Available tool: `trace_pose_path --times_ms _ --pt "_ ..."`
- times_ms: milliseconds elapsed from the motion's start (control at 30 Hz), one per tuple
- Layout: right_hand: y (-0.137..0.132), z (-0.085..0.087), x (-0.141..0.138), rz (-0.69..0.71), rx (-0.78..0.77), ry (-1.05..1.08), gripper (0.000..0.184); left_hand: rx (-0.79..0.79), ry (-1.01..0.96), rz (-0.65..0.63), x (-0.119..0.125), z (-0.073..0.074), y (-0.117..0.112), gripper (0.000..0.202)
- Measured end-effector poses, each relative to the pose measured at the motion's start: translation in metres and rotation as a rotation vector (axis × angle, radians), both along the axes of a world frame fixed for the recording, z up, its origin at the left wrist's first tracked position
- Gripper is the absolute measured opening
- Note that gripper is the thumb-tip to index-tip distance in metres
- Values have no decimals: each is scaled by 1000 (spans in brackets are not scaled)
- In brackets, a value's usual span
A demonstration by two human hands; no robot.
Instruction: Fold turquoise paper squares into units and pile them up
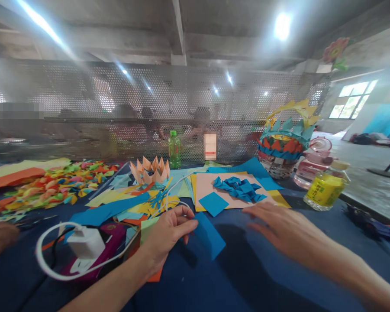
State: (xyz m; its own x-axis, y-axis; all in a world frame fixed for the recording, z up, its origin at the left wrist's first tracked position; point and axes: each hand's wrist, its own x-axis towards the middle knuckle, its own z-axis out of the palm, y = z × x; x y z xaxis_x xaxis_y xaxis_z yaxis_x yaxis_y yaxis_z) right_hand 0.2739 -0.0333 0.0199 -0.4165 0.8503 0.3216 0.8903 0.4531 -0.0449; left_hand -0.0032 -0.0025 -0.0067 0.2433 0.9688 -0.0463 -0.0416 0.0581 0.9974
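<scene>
My left hand (177, 223) pinches the upper corner of a blue paper rectangle (211, 236) between thumb and fingers, above the dark blue tabletop. My right hand (269, 219) is apart from it, fingers stretched out and a little blurred, holding nothing. Just beyond its fingertips lies a pile of folded blue paper pieces (238, 188) on pink sheets (201, 180) with yellow sheets beneath. A flat blue paper piece (213, 203) lies at the near edge of those sheets.
A power strip (112, 236) with a white charger (86, 242) and cable lies left. Behind stand a peach paper ring (151, 171), a green bottle (174, 151) and a paper basket (281, 149). Two bottles, one yellow-labelled (326, 188), stand right. Another person's hand (0, 238) shows far left.
</scene>
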Motion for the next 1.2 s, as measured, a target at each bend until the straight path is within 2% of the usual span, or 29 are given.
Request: trace_pose_path --times_ms 33,100,233,400,567,867,1200 --pt "-2 5 -17 88 -92 93 20 -1 -1 -3 0 -1 0 33" --pt "-3 9 -45 168 -240 250 21 -11 -7 -12 0 -2 0 37" --pt "10 -6 -73 148 -330 369 22 -42 -15 -46 1 -6 -1 48" --pt "23 -25 -66 104 -340 505 12 -60 -10 -75 3 -7 -3 38" --pt "19 -25 -58 118 -368 488 6 -93 18 -132 3 -4 -3 38" --pt "15 -24 -58 156 -370 469 4 -124 52 -127 3 -7 -2 41" --pt "18 -36 -56 189 -297 458 3 -102 83 -141 4 -7 -2 43"
